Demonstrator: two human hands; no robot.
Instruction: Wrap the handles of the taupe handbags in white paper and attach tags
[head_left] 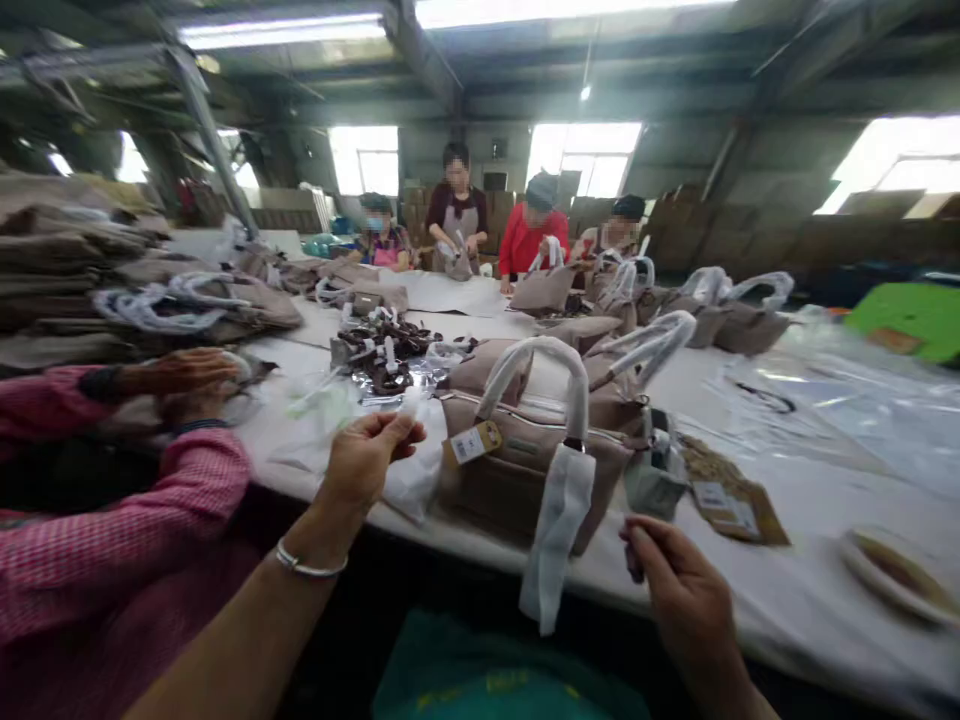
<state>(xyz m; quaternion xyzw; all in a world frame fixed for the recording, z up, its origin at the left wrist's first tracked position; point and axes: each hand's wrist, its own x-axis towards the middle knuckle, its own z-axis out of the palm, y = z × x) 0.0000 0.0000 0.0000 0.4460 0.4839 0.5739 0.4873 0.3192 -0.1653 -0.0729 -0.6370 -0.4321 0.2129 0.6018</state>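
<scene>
A taupe handbag (517, 475) stands upright at the table's front edge, its handle (544, 350) wrapped in white paper. A loose end of white wrapping (556, 540) hangs down the bag's front, over the edge. A card tag (474, 442) with a white label lies against the bag's upper left. Left of the bag, my left hand (367, 455) is closed in a pinch; a whitish bit shows at the fingertips, too blurred to name. My right hand (679, 585) is also pinched, low to the right of the bag, apart from it; what its fingers hold is unclear.
Brown card tags (731, 500) and a tape roll (896, 575) lie to the right. Dark straps (390, 350) are heaped behind my left hand. A co-worker's hands (187, 380) work at left beside stacked bags (60, 270). More wrapped bags (754, 320) stand behind.
</scene>
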